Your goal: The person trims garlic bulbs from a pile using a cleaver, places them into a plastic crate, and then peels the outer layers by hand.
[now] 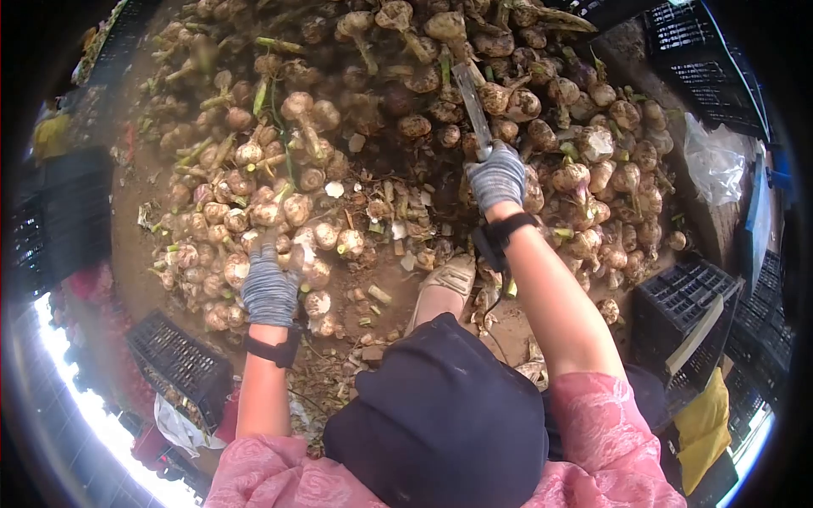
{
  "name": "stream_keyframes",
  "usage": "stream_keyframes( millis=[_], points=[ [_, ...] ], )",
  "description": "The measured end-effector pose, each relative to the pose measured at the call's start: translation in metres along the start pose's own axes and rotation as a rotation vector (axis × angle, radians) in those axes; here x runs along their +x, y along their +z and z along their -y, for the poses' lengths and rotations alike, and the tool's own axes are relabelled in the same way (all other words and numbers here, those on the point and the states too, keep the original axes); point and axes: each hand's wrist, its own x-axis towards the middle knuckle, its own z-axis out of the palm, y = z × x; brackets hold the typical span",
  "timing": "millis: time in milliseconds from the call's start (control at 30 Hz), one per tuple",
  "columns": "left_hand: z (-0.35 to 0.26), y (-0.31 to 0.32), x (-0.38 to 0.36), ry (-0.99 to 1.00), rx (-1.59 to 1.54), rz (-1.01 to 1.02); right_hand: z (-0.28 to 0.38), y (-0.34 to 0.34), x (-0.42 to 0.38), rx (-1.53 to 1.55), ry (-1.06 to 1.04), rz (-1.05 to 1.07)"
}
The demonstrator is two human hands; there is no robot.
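Note:
My right hand (pixel 496 179), in a grey knit glove, is closed round the handle of a knife (pixel 472 106). Its flat metal blade points up and away over the heap of garlic bulbs (pixel 593 144). My left hand (pixel 269 286), gloved the same way, rests among the trimmed garlic bulbs (pixel 237 269) on the left. Its fingers stretch forward with the thumb apart, touching bulbs; the fingertips blend into the pile. Several bulbs in the far heap keep long stems, while many on the left have short-cut ones.
Cut stems and dry skins (pixel 381 295) litter the ground before my shoe (pixel 450 275). Black crates stand at the left (pixel 179 360), right (pixel 686 300) and upper right (pixel 690 51). A clear plastic bag (pixel 713 161) and a yellow cloth (pixel 705 427) lie on the right.

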Motion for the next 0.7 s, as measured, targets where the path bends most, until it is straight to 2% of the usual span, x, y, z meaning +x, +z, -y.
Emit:
stream_keyframes(
  millis=[67,200,267,300,333,367,433,467,533,567,600,667,700],
  points=[
    [-0.007,0.002,0.004,0.029,-0.122,-0.080,0.008,0.005,0.007,-0.053,0.117,0.036],
    [-0.080,0.021,0.016,0.270,-0.783,0.108,0.004,0.005,0.007,-0.035,0.116,0.012],
    [-0.117,0.022,0.026,0.134,-1.152,0.346,-0.005,0.010,0.000,0.023,0.084,-0.046],
    [-0.134,0.026,0.037,0.023,-1.240,0.484,-0.004,0.004,-0.013,0.097,0.031,-0.054],
    [-0.148,0.031,0.051,-0.090,-1.325,0.628,0.000,-0.005,-0.030,0.089,0.118,0.037],
    [-0.154,0.053,0.063,-0.090,-1.327,0.633,-0.009,0.003,-0.030,0.092,0.063,0.037],
    [-0.160,0.112,0.088,0.347,-0.862,0.288,-0.024,0.018,-0.025,0.095,0.007,0.032],
    [-0.166,0.116,0.098,0.348,-0.863,0.288,-0.026,0.021,-0.020,0.206,-0.005,0.072],
    [-0.171,0.121,0.104,0.294,-1.128,0.478,-0.024,0.023,-0.017,0.365,0.020,0.155],
    [-0.177,0.098,0.099,0.197,-1.156,0.549,-0.024,0.023,-0.017,0.379,-0.001,0.197],
    [-0.176,0.090,0.099,0.201,-1.157,0.543,-0.023,0.020,-0.014,0.392,-0.025,0.234],
    [-0.166,0.079,0.090,0.203,-1.303,0.786,-0.030,0.015,-0.020,0.442,-0.079,0.308],
    [-0.158,0.063,0.077,0.029,-1.479,0.947,-0.028,0.009,-0.027,0.493,-0.134,0.384]
  ],
)
